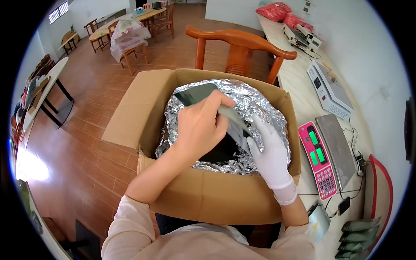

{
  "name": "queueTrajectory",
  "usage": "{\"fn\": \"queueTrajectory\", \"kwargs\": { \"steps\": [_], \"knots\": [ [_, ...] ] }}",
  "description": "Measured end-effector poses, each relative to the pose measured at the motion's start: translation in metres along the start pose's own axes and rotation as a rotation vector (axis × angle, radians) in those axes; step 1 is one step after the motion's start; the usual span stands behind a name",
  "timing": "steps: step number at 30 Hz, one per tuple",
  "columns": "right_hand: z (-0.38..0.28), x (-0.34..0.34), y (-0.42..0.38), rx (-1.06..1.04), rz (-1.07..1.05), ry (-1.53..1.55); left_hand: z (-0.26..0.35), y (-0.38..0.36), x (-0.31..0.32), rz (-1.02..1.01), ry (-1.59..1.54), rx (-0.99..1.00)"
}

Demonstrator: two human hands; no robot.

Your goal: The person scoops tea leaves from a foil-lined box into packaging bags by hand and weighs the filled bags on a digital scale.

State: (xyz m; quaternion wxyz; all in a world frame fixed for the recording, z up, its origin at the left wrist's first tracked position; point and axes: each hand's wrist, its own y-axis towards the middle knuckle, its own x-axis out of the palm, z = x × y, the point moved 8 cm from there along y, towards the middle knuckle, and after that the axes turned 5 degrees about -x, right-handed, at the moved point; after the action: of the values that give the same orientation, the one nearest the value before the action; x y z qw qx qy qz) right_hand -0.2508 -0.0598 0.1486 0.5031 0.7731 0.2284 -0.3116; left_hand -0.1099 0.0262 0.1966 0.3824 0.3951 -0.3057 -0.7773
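A flat dark green pouch [197, 92] with a paler, shiny lower part is held tilted over the foil-lined cardboard box [203, 190]. My bare left hand [201, 123] is closed on its upper edge, the fingers pinched near the middle. My right hand [271, 154], in a white glove, is at the pouch's lower right end, with thumb and fingers around its edge. Crumpled silver foil [255, 95] lines the box, and something dark shows in the middle of the foil, partly hidden by my left hand and the pouch.
A wooden chair [242, 41] stands behind the box. On the right-hand counter are a pink scale [318, 160] with lit green displays, a white-and-grey device [329, 89], cables, a phone [344, 206] and several green pouches [357, 236]. An open flap [130, 108] sticks out left.
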Motion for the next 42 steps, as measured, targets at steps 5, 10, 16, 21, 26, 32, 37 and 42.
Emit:
{"fn": "queueTrajectory", "kwargs": {
  "steps": [5, 10, 16, 21, 26, 32, 37, 42],
  "knots": [
    [-0.064, -0.048, -0.019, -0.312, 0.217, 0.098, 0.019, 0.009, 0.029, -0.05, 0.146, 0.047],
    [-0.045, -0.039, -0.031, -0.081, 0.3, 0.073, 0.052, 0.004, 0.044, -0.08, 0.069, 0.101],
    [-0.015, -0.044, -0.053, 0.158, 0.312, 0.324, 0.088, -0.023, 0.063, -0.145, 0.039, 0.333],
    [-0.015, -0.052, -0.057, -0.103, 0.346, 0.137, 0.101, -0.03, 0.059, -0.199, -0.102, 0.348],
    [-0.002, -0.065, -0.027, -0.047, 0.334, 0.24, 0.134, -0.081, 0.073, -0.311, -0.088, 0.529],
    [-0.005, -0.072, -0.031, -0.028, 0.318, 0.283, 0.163, -0.125, 0.083, -0.288, -0.11, 0.63],
    [-0.008, -0.082, -0.031, -0.019, 0.315, 0.289, 0.17, -0.118, 0.083, -0.282, -0.091, 0.606],
    [-0.023, -0.095, -0.037, -0.044, 0.315, 0.286, 0.19, -0.131, 0.086, -0.353, -0.118, 0.685]
  ]
}}
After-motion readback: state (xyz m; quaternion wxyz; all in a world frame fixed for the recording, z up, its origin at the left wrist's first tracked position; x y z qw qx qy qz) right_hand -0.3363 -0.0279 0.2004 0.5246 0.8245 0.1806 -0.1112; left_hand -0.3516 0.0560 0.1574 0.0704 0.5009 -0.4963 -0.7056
